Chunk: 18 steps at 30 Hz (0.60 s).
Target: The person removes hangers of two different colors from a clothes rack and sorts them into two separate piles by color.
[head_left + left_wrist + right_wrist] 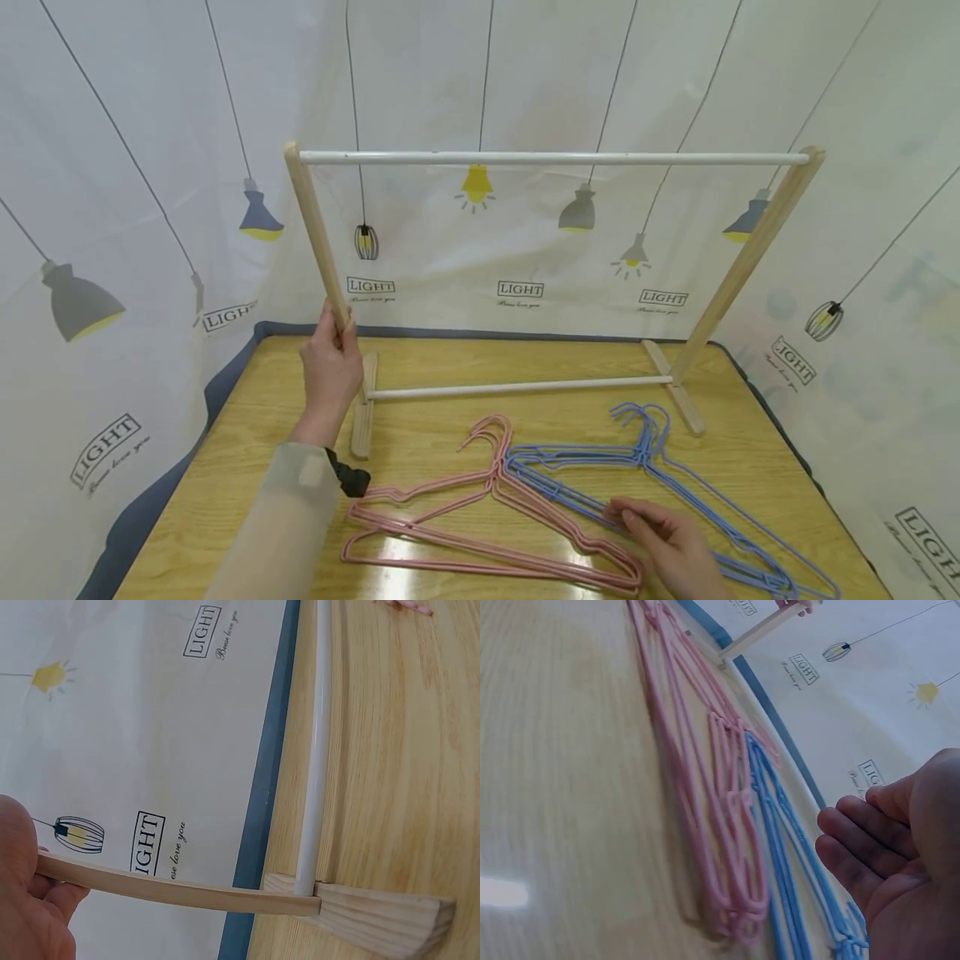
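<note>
My left hand grips the left wooden post of a small clothes rack, whose white top rail runs across to the right post. In the left wrist view, fingers and thumb wrap that post above its foot. My right hand hovers over the hangers with its fingers loosely bent and nothing in them; the right wrist view shows the bare palm. Below it lie several pink hangers, overlapping several blue hangers, hooks toward the rack.
The rack stands on a wood-grain table, its lower white rail just above the surface. A pale cloth printed with lamps hangs behind and at both sides. A dark blue border edges the table's back.
</note>
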### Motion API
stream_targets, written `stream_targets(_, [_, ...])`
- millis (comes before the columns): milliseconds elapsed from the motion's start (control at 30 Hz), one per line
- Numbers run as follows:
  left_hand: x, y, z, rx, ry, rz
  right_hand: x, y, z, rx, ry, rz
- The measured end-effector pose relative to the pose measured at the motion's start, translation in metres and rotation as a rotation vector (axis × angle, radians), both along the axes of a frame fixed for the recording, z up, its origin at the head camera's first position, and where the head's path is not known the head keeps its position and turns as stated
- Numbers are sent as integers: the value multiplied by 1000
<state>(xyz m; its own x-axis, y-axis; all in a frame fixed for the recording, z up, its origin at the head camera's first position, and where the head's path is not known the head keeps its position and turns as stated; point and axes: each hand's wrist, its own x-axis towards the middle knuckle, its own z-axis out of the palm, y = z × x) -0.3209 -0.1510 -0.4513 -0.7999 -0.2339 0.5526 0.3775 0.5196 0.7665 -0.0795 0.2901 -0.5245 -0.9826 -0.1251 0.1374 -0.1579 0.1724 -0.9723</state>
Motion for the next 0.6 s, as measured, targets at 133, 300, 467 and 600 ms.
stream_targets(133, [-1, -3, 1, -14, -3, 1, -8, 4, 12, 41, 42, -50])
stream_targets(300, [1, -10, 4, -42, -61, -4, -21, 14, 30, 31, 173, -52])
stream_targets(467, [8, -14, 10, -63, -120, -51, -34, 23, 52, 39, 278, -108])
stream_targets(600, [19, -14, 18, -149, -94, -10, -41, 27, 71, 200, 307, -193])
